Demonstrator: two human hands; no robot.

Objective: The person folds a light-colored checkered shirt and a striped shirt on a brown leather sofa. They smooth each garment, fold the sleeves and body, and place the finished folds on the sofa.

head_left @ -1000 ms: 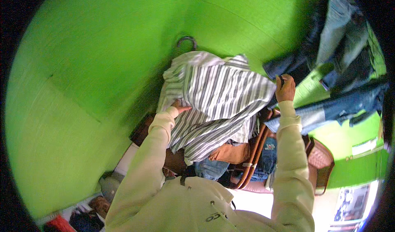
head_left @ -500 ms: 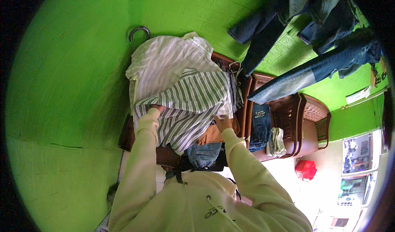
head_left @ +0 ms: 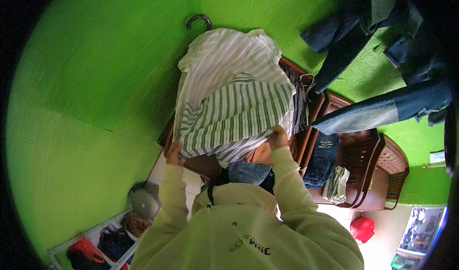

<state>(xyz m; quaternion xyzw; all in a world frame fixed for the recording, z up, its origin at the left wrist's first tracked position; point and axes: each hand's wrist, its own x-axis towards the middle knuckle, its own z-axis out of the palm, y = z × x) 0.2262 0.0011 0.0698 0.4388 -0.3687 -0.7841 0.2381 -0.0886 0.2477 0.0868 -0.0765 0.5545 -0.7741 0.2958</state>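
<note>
A striped shirt [head_left: 239, 119], white with dark stripes, is spread between my two hands along its near edge. My left hand [head_left: 174, 154] is closed on the near left corner of the cloth. On the right, my right hand [head_left: 278, 138] pinches the near right edge. Under and beyond the striped shirt lies a paler, finely striped shirt [head_left: 227, 57], draped over the top of a wooden chair. An orange-brown garment [head_left: 261, 154] and light blue denim [head_left: 249, 173] show below the near edge, partly covered by the cloth.
Wooden chairs [head_left: 366, 167] stand to the right, with folded jeans [head_left: 321, 157] and a folded pale garment [head_left: 336, 185] on a seat. Jeans [head_left: 382, 112] hang at upper right. A red bag [head_left: 362, 229] sits on the floor. A divided white crate [head_left: 91, 231] holds clothes at lower left.
My left hand has come out from the cloth's folds to its near left corner. The striped shirt is spread wider and flatter. The view has shifted, bringing the crate into sight.
</note>
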